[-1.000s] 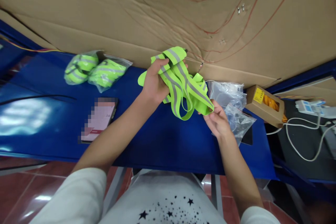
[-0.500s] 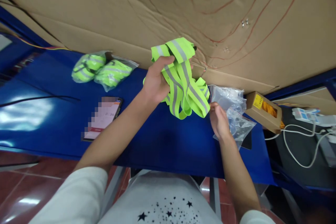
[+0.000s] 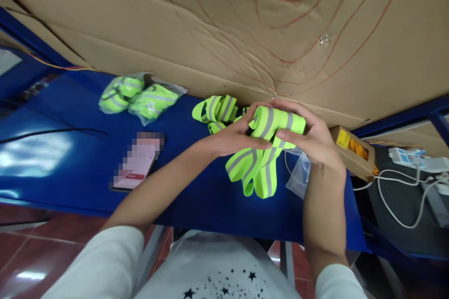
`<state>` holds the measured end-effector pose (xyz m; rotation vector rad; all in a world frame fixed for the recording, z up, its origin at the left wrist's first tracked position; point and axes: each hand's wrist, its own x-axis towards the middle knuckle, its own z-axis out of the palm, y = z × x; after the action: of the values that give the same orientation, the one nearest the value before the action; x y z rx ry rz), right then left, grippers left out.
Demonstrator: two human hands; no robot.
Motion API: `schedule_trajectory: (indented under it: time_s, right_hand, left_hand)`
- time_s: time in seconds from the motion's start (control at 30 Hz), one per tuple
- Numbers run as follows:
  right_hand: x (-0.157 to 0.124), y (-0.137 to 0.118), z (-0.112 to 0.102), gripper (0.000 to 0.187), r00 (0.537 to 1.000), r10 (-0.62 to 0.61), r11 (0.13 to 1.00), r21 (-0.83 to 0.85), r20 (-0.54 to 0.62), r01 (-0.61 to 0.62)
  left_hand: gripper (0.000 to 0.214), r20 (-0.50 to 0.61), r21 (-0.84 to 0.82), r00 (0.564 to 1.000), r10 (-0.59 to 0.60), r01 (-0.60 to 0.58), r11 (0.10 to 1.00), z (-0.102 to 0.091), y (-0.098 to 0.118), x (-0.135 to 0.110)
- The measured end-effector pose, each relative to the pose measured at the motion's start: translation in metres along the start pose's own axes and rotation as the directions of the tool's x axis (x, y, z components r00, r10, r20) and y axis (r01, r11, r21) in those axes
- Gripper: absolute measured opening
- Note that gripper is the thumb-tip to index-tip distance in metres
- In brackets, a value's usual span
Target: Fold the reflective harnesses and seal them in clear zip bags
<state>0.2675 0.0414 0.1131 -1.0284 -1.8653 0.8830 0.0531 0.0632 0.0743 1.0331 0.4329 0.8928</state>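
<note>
Between my two hands is a neon-yellow reflective strap (image 3: 264, 161) with a grey stripe, partly folded into a bundle at the top. Several of its loops hang down over the table. My left hand (image 3: 242, 135) grips the bundle from the left, thumb across the front. From the right, my right hand (image 3: 317, 138) wraps round the other end, its thumb pressed on the front fold. Behind my left hand, another heap of reflective straps (image 3: 217, 110) lies on the table. Clear plastic bags (image 3: 300, 177) lie beneath my right wrist, partly hidden by it.
Two bagged bundles of reflective straps (image 3: 152, 103) rest at the back left of the blue table (image 3: 199, 196). A phone (image 3: 138, 161) lies left of my forearm. At right stand a small cardboard box (image 3: 354, 152) and white cables (image 3: 393, 210). A cardboard panel (image 3: 140, 18) rises behind.
My left hand has moved right and down with the strap. My right hand has risen from beside the plastic bags and now holds the bundle too. The strap heap behind shows more.
</note>
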Motion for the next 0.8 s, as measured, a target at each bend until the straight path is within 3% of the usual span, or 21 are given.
schedule_trajectory:
  time_s: [0.13,0.3,0.4,0.53,0.6,0.7,0.8]
  right_hand:
    - [0.002,-0.002,0.010,0.040,0.992,-0.010,0.997,-0.079,-0.125,0.000]
    - [-0.005,-0.006,0.021,0.030,0.970,-0.089,0.973,-0.229,-0.224,0.036]
    - [-0.005,-0.003,0.020,0.033,0.974,-0.046,0.981,-0.196,-0.223,0.001]
    - [-0.004,0.001,0.011,0.053,0.999,0.012,0.984,-0.175,-0.036,-0.018]
    - [-0.004,-0.002,0.008,0.049,1.000,-0.017,0.978,-0.207,0.014,0.020]
    - [-0.008,-0.014,0.007,0.033,0.994,-0.095,0.961,-0.264,-0.046,0.080]
    - [-0.015,-0.027,0.009,0.030,0.976,-0.160,0.946,-0.307,-0.150,0.108]
  left_hand:
    - [0.069,-0.029,-0.125,0.995,-0.099,0.095,0.988,0.000,-0.012,0.005]
    - [0.048,0.126,-0.184,0.963,-0.240,0.261,0.948,-0.004,-0.023,0.012]
    - [0.051,0.101,-0.077,0.970,-0.220,0.228,0.971,-0.003,-0.026,0.010]
    - [0.047,0.126,-0.032,0.970,-0.210,0.215,0.976,0.000,-0.035,0.007]
    - [0.045,0.138,0.000,0.968,-0.209,0.211,0.978,-0.001,-0.039,0.008]
    - [0.047,0.105,0.112,0.986,-0.126,0.114,0.987,-0.003,-0.034,0.010]
    - [0.044,0.175,0.304,0.984,-0.024,-0.030,0.952,-0.004,-0.025,0.010]
